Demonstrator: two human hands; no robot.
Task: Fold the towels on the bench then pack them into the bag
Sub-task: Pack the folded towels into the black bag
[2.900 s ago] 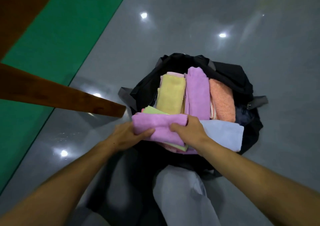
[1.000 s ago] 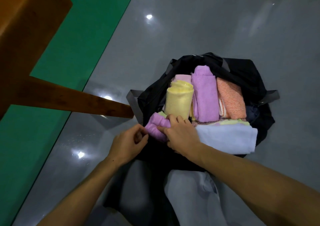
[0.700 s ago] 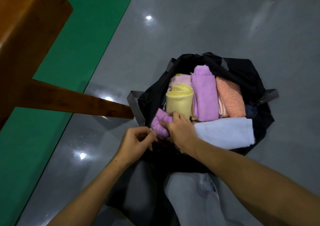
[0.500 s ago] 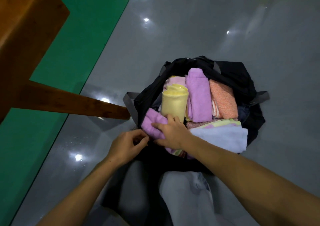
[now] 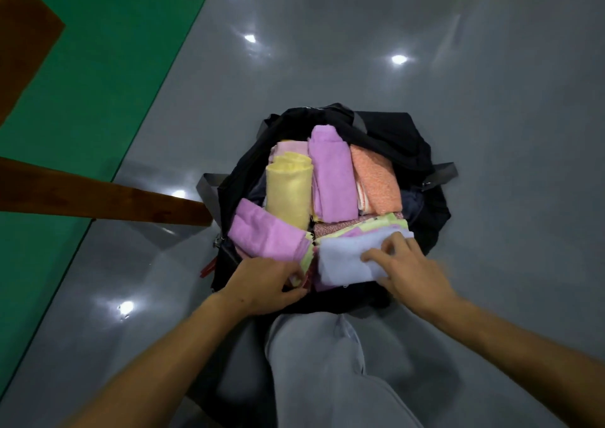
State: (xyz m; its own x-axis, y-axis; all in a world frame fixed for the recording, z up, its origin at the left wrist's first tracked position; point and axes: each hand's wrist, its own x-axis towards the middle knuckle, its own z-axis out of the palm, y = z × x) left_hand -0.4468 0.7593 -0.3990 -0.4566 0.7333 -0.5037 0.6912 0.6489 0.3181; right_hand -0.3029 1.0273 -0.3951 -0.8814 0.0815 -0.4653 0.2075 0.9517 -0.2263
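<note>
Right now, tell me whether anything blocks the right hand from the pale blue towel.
Nothing visible does. The right hand already rests on the pale blue towel, which lies atop the packed towels at the near rim of the black bag.

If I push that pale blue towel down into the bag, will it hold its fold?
Probably not firmly: the pale blue towel looks soft and floppy, bulging above the black bag. It likely compresses easily, and the right hand lies on it.
</note>
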